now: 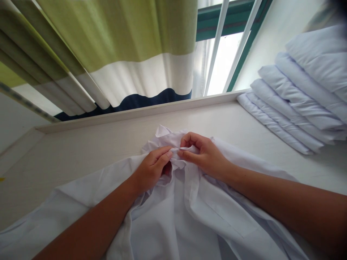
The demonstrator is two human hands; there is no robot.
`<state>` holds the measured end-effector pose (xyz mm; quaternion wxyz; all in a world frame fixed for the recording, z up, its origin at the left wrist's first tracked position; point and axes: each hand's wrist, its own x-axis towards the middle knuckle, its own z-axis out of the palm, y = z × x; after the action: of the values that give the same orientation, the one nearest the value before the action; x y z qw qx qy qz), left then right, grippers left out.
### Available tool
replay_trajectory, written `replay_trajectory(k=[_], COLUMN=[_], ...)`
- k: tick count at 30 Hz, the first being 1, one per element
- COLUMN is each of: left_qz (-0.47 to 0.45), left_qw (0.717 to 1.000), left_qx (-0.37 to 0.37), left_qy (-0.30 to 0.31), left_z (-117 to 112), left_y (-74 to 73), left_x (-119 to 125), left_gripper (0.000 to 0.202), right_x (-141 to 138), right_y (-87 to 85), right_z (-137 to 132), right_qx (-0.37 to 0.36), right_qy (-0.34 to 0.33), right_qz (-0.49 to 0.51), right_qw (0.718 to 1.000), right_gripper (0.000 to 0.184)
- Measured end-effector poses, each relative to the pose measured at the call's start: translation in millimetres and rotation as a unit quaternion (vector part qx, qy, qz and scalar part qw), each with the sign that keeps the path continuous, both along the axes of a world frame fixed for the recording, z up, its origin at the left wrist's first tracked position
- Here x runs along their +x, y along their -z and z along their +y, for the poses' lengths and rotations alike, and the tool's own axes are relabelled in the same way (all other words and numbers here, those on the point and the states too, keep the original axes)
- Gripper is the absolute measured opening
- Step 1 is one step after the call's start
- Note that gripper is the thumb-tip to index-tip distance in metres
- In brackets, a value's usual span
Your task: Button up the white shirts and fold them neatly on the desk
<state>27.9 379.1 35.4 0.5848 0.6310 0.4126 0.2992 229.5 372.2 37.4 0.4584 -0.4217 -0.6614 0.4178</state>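
A white collared garment [162,216], which looks like a shirt or coat, lies spread over the pale table with its collar end away from me. My left hand [155,164] pinches the cloth near the collar between thumb and fingers. Just to its right, my right hand [202,153] grips the same edge, thumb below and curled fingers above. A small fold of fabric is drawn up between the two hands. Whether a button sits under the fingers cannot be made out. The sleeves or side panels fan out to the left and right beneath my forearms.
Folded white garments [295,101] are stacked at the right on the pale tabletop [108,141]. A low raised rim [151,113] runs along its back edge. Behind hang green, white and navy curtains [130,47], beside a window with white bars [217,47].
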Motion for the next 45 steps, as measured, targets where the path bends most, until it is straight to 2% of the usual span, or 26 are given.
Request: replay_trajectory(k=[9,45], left_qz=[-0.015,-0.033], left_qw=[0.999,0.999], left_qx=[0.021,0.008], left_qy=[-0.030,-0.026], left_z=[2.3,4.3], left_y=[-6.0,-9.3], left_x=[3.1,2.7], left_gripper=[0.026,0.026], right_x=[-1.0,-1.3], right_y=[-0.1,-0.8], right_z=[0.1,-1.6], right_qx=[0.010,0.013], right_qy=[0.015,0.020], right_qz=[-0.014,-0.027], right_qw=[1.000,0.999], right_gripper=[0.017,0.023])
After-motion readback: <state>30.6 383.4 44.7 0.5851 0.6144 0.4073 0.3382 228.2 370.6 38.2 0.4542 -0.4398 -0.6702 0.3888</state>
